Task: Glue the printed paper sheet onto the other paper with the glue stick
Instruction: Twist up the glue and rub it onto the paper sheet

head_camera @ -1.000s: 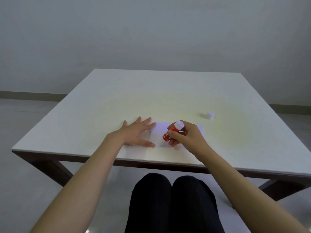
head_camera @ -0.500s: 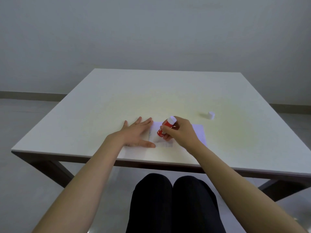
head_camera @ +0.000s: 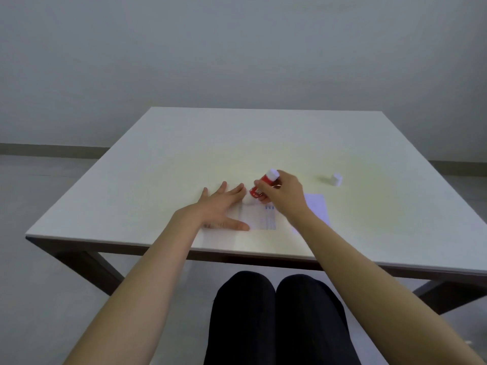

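One white bench [head_camera: 163,164], and everything here placed from the glue stick [head_camera: 262,186]. One glue stick, red with a white end, tilted, tip down near the top edge of the printed paper sheet [head_camera: 259,217]. Right hand [head_camera: 283,196] closed around the glue stick. Left hand [head_camera: 224,206] just left of the glue stick, spread flat with fingers wide, pressing on the printed paper sheet and holding nothing. Two papers: the printed paper sheet under the glue stick, the other paper [head_camera: 316,206] to its right, partly hidden by the right arm. One small white cap [head_camera: 336,179] well apart to the right. Two dark knees below the bench edge.
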